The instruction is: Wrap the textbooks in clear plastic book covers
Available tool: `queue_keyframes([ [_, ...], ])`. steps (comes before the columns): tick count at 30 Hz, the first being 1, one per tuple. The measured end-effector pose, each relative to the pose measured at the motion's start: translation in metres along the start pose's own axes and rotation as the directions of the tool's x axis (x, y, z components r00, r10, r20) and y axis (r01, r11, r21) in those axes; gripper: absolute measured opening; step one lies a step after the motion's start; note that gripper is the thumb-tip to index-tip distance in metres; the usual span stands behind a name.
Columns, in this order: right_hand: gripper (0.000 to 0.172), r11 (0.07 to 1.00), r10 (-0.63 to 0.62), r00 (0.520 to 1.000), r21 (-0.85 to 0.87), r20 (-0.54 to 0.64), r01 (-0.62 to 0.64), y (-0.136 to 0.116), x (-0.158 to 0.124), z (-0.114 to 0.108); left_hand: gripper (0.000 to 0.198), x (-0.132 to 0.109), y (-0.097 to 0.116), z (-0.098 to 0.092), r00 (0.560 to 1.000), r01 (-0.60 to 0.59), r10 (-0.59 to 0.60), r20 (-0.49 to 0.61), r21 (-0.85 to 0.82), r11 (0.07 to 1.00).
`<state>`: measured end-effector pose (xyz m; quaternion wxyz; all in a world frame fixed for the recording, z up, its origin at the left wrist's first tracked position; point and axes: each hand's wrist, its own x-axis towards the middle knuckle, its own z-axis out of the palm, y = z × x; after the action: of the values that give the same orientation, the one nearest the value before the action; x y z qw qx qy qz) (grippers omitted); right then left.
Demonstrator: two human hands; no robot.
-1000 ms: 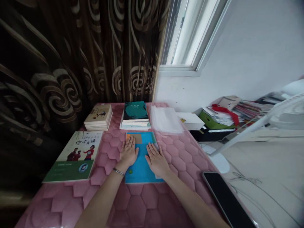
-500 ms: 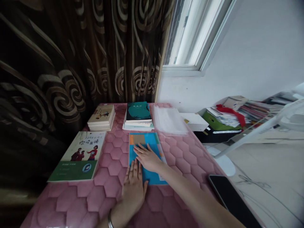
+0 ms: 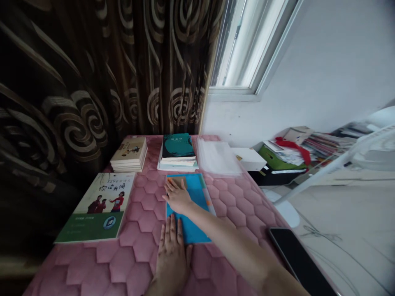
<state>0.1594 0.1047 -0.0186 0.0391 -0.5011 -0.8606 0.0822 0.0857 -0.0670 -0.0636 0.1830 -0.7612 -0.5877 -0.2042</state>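
Note:
A blue book (image 3: 195, 205) in what looks like a clear cover lies flat on the pink hexagon-patterned tabletop (image 3: 145, 230). My right hand (image 3: 178, 198) rests flat on the book's upper left part, fingers spread, hiding some of its orange and tan band. Below it, my left hand (image 3: 173, 253) lies palm down with fingers stretched, its fingertips on the book's lower left edge and the palm over the table. Neither hand grips anything. A clear strip with an orange mark shows along the book's right side.
A large green-and-white book (image 3: 97, 209) lies at left. Behind stand a stack of tan books (image 3: 129, 154), a stack topped by a teal book (image 3: 177, 146), and clear plastic sheets (image 3: 217, 158). A phone (image 3: 298, 259) lies at the right edge, near a white fan (image 3: 321, 176).
My right hand has slid left and up across the book to its upper left edge. My left hand stays near the lower left edge. The view has shifted slightly.

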Motion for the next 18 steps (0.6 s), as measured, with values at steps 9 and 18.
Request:
queue_keyframes([
  [9, 0.055, 0.927, 0.375, 0.926, -0.004, -0.036, -0.375, 0.075, -0.025, -0.030, 0.069, 0.000, 0.000, 0.002, 1.000, 0.016, -0.016, 0.011, 0.009, 1.000],
  [18, 0.058, 0.991, 0.003, 0.989, 0.131, -0.150, 0.017, -0.029, -0.162, 0.029, 0.068, -0.006, -0.014, 0.013, 0.992, -0.124, 0.124, 0.010, -0.040, 0.992],
])
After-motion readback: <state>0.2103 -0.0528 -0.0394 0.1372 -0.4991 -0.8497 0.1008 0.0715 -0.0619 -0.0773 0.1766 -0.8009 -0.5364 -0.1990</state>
